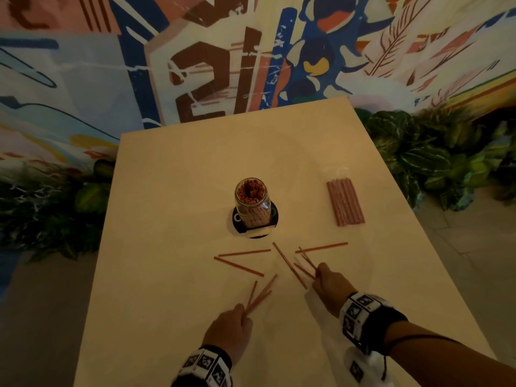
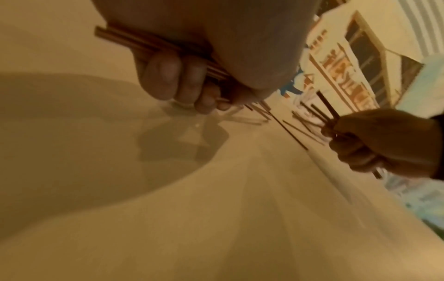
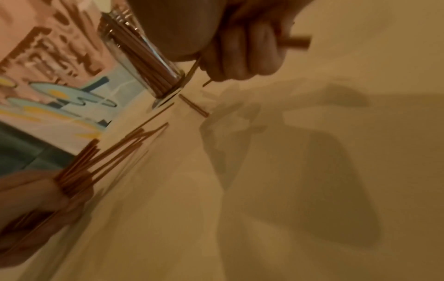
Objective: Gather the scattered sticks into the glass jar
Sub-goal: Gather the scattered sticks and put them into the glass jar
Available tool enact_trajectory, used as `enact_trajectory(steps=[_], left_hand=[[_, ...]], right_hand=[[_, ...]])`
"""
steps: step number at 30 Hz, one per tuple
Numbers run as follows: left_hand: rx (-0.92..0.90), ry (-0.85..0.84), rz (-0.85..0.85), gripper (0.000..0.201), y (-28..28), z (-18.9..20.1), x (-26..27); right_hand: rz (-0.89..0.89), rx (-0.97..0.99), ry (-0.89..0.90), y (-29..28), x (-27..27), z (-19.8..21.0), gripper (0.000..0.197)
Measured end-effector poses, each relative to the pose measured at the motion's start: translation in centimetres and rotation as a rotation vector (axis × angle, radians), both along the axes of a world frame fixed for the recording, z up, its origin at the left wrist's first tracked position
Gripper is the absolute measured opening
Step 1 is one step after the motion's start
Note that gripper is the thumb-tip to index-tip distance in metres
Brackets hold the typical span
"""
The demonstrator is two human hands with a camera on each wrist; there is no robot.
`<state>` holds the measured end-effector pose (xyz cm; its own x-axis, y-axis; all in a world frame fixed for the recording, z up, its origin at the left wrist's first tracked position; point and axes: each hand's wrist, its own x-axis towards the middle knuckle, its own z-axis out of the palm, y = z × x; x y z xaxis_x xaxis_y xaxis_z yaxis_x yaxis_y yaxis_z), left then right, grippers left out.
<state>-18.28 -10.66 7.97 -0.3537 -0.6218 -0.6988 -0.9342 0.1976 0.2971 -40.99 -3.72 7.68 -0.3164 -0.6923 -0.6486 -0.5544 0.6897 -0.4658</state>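
Observation:
A glass jar (image 1: 252,203) (image 3: 141,55) packed with reddish sticks stands on a dark coaster (image 1: 240,222) mid-table. Loose sticks lie in front of it: two at the left (image 1: 238,265), a long one in the middle (image 1: 289,264), one at the right (image 1: 321,247). My left hand (image 1: 231,326) (image 2: 182,79) grips a small bundle of sticks (image 1: 261,294) (image 2: 149,45) fanning toward the jar. My right hand (image 1: 329,286) (image 3: 242,49) holds a few sticks (image 1: 305,262) (image 3: 295,41), fingers curled round them.
A clear packet of more sticks (image 1: 345,202) lies right of the jar. The beige table (image 1: 195,163) is edged by green foliage (image 1: 418,152) on both sides, with a painted mural wall (image 1: 209,65) behind.

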Motion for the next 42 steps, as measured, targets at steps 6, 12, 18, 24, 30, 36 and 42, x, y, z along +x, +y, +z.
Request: enact_trajectory(steps=[6, 12, 18, 24, 30, 36, 42], left_hand=[[0.068, 0.271, 0.373, 0.023, -0.7, 0.2, 1.9], [0.195, 0.357, 0.457, 0.017, -1.9, -0.4, 2.9], [0.226, 0.312, 0.359, 0.02, -2.7, 0.1, 2.3], [0.077, 0.258, 0.269, 0.018, -3.6, 0.8, 1.2], [-0.16, 0.026, -0.082, 0.034, -5.9, 1.0, -0.7], [-0.206, -0.141, -0.335, 0.044, -8.7, 1.0, -3.0], [-0.228, -0.203, -0.517, 0.043, -10.3, 0.6, -4.2]], right_hand=[[0.076, 0.056, 0.079, -3.0, 1.4, 1.0, 0.043], [0.199, 0.079, 0.198, -4.7, 2.3, -0.5, 0.026], [0.321, 0.047, 0.327, -4.1, 2.2, -1.2, 0.028], [0.39, 0.061, 0.23, -3.3, 1.0, -0.4, 0.033], [0.307, 0.078, 0.042, -4.4, -2.8, 1.3, 0.052], [0.409, 0.031, 0.206, -4.7, -6.6, 1.2, 0.041], [0.543, 0.04, 0.353, -4.8, -7.3, -0.1, 0.035]])
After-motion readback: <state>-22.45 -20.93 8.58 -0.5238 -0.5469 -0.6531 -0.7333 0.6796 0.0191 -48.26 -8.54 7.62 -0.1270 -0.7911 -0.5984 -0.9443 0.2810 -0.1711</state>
